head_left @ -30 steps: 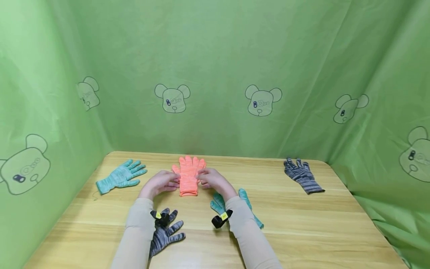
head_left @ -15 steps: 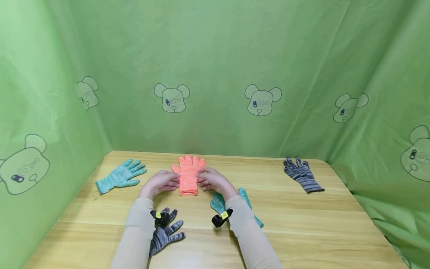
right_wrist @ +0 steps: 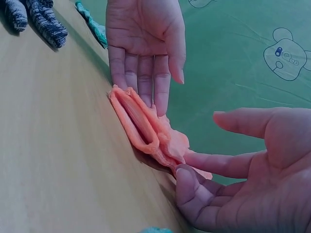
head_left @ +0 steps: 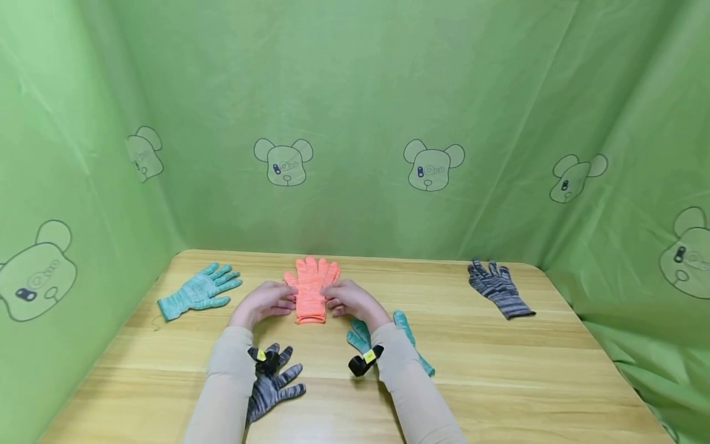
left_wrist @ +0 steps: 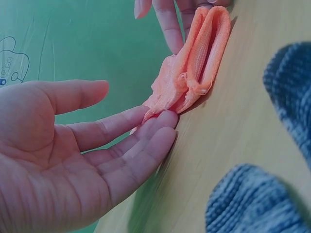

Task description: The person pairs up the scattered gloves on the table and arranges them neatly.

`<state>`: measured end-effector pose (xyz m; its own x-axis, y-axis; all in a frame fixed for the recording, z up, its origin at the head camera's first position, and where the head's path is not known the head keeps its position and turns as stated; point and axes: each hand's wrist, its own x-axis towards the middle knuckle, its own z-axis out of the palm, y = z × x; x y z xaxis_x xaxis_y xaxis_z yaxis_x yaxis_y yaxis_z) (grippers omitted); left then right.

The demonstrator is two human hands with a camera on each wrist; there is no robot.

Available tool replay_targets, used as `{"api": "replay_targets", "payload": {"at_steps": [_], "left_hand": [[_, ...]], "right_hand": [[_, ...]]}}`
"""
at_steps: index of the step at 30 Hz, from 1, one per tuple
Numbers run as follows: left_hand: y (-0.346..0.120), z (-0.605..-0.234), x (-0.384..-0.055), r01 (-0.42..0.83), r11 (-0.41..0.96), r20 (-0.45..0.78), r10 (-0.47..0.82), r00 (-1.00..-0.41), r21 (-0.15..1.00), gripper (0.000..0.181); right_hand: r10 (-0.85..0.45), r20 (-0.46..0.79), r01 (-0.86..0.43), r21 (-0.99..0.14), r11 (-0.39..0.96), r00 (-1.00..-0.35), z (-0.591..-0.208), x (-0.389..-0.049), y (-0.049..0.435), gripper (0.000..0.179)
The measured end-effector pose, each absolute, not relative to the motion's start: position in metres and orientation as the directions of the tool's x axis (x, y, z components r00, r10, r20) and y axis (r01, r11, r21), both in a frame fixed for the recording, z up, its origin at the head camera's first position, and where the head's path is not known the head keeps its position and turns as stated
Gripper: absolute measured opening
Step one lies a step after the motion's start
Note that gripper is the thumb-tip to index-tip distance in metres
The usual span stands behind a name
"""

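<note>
An orange knit glove (head_left: 311, 293) lies near the back of the table, fingers pointing away and cuff towards me. Its cuff (right_wrist: 133, 119) gapes in the right wrist view; whether a second glove lies beneath, I cannot tell. At its left edge, my left hand (left_wrist: 92, 145) touches the side with nearly straight fingertips, thumb held apart. My right hand (right_wrist: 233, 179) touches the opposite edge: the index finger lies straight along the fabric, the other fingers are bent beside it, and the thumb stays off the glove.
A teal glove (head_left: 202, 290) lies at back left and a dark grey striped glove (head_left: 501, 288) at back right. Another grey striped glove (head_left: 274, 385) is partly under my left forearm, another teal glove (head_left: 362, 336) under my right. Green curtains (head_left: 355, 92) surround the wooden table (head_left: 499, 382).
My right hand has shifted very slightly left against the glove's edge. The left hand and the gloves look the same.
</note>
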<state>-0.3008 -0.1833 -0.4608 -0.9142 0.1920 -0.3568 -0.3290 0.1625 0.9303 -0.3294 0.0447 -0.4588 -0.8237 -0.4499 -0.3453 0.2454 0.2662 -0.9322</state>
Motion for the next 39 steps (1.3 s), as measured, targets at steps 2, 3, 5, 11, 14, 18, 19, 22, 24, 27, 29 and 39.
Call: {"api": "replay_targets", "payload": {"at_steps": [2, 3, 5, 11, 14, 18, 19, 22, 24, 27, 29, 39], "left_hand": [[-0.183, -0.461, -0.301, -0.332, 0.162, -0.36, 0.192, -0.913, 0.929, 0.044], [-0.183, -0.461, -0.301, -0.333, 0.163, -0.361, 0.193, -0.912, 0.929, 0.044], [-0.183, -0.461, -0.301, -0.336, 0.162, -0.364, 0.192, -0.912, 0.928, 0.044], [-0.182, -0.46, -0.3, -0.336, 0.156, -0.362, 0.19, -0.913, 0.929, 0.043], [-0.183, -0.46, -0.3, -0.344, 0.152, -0.368, 0.184, -0.911, 0.927, 0.043], [-0.183, -0.459, -0.3, -0.341, 0.158, -0.367, 0.192, -0.91, 0.927, 0.045], [-0.183, -0.459, -0.299, -0.337, 0.161, -0.365, 0.197, -0.91, 0.928, 0.046], [-0.182, -0.458, -0.3, -0.346, 0.165, -0.374, 0.19, -0.908, 0.924, 0.046], [-0.182, -0.458, -0.3, -0.346, 0.174, -0.375, 0.187, -0.908, 0.922, 0.046], [-0.182, -0.459, -0.3, -0.347, 0.185, -0.379, 0.177, -0.908, 0.919, 0.046], [-0.182, -0.459, -0.3, -0.341, 0.193, -0.375, 0.18, -0.909, 0.92, 0.048], [-0.183, -0.458, -0.299, -0.34, 0.207, -0.378, 0.188, -0.906, 0.917, 0.051]], "right_hand": [[-0.45, -0.351, 0.243, -0.929, 0.28, -0.821, -0.458, -0.329, 0.045, 0.039], [-0.451, -0.35, 0.239, -0.928, 0.285, -0.821, -0.458, -0.329, 0.045, 0.04], [-0.451, -0.346, 0.228, -0.928, 0.295, -0.823, -0.459, -0.329, 0.045, 0.041], [-0.451, -0.338, 0.204, -0.925, 0.32, -0.826, -0.454, -0.327, 0.044, 0.04], [-0.459, -0.329, 0.18, -0.923, 0.339, -0.825, -0.451, -0.326, 0.044, 0.039], [-0.461, -0.333, 0.161, -0.913, 0.374, -0.822, -0.448, -0.324, 0.045, 0.041], [-0.457, -0.34, 0.164, -0.909, 0.382, -0.822, -0.447, -0.324, 0.045, 0.041], [-0.442, -0.352, 0.171, -0.901, 0.399, -0.825, -0.446, -0.323, 0.045, 0.045], [-0.434, -0.356, 0.174, -0.898, 0.405, -0.828, -0.445, -0.322, 0.046, 0.046], [-0.437, -0.346, 0.161, -0.9, 0.406, -0.83, -0.446, -0.322, 0.045, 0.048], [-0.452, -0.333, 0.151, -0.907, 0.392, -0.827, -0.448, -0.322, 0.045, 0.047], [-0.497, -0.304, 0.176, -0.941, 0.288, -0.812, -0.45, -0.326, 0.042, 0.048]]}}
